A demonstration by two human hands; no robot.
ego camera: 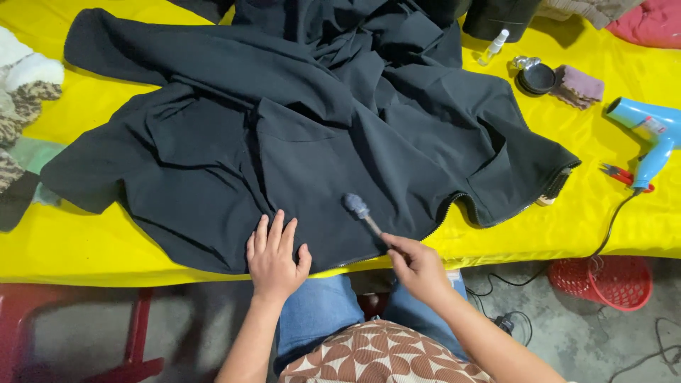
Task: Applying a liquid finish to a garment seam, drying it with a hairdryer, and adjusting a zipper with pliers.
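A black zip-up jacket (284, 120) lies spread over a table with a yellow cover (92, 241). My left hand (275, 257) rests flat, fingers apart, on the jacket's lower hem near the table's front edge. My right hand (417, 264) pinches the thin handle of a small brush (360, 210) whose fuzzy grey head touches the black fabric just beside the zip edge.
A blue hair dryer (649, 138) and red-handled snips (618, 174) lie at the right. A black round tin (536, 78), a folded mauve cloth (580, 86) and a small spray bottle (494, 47) sit behind. Furry fabric (21, 85) lies left. A red basket (611, 281) stands on the floor.
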